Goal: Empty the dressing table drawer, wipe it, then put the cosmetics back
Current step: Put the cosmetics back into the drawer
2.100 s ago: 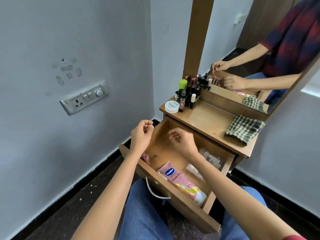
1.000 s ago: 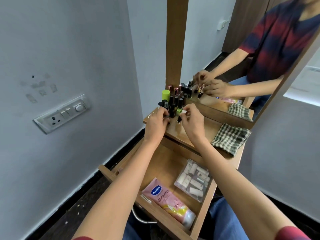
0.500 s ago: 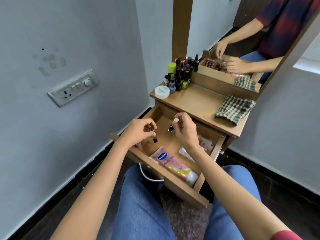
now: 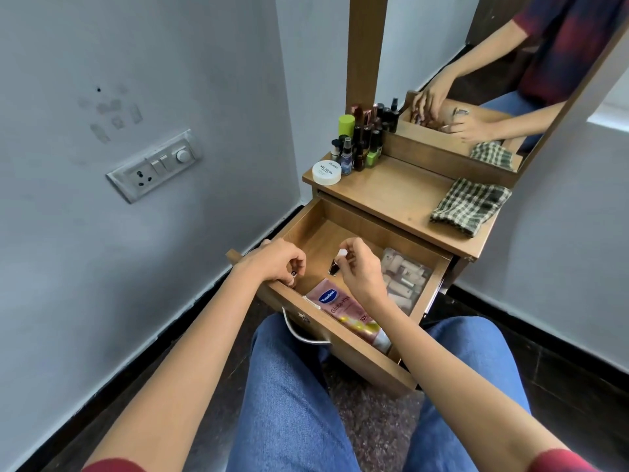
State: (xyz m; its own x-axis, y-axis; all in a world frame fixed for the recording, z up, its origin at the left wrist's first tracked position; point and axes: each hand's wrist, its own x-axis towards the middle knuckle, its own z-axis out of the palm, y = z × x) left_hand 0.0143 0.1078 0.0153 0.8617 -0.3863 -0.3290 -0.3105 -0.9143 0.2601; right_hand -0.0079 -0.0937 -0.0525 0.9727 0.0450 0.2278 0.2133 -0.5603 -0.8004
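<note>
The wooden drawer (image 4: pixel 371 361) of the dressing table stands pulled out over my lap. Inside lie a pink lotion tube (image 4: pixel 343 310) along the front and a clear pouch of small tubes (image 4: pixel 403 279) on the right. My left hand (image 4: pixel 274 262) hovers over the drawer's left front corner and pinches a small dark bottle (image 4: pixel 293 273). My right hand (image 4: pixel 359 269) holds a small dark bottle with a white cap (image 4: pixel 337 264) above the drawer's middle. Several cosmetics bottles (image 4: pixel 362 141) and a white round jar (image 4: pixel 326 172) stand at the tabletop's back left.
A green checked cloth (image 4: pixel 469 206) lies on the right of the tabletop (image 4: pixel 401 195). The mirror (image 4: pixel 493 73) rises behind it. A wall with a switch plate (image 4: pixel 155 165) is close on the left. My knees in blue jeans sit under the drawer's metal handle (image 4: pixel 304 335).
Both hands went to the bottles on the tabletop, each took a small bottle, and came back down over the drawer. In the last half second they sank lower into it.
</note>
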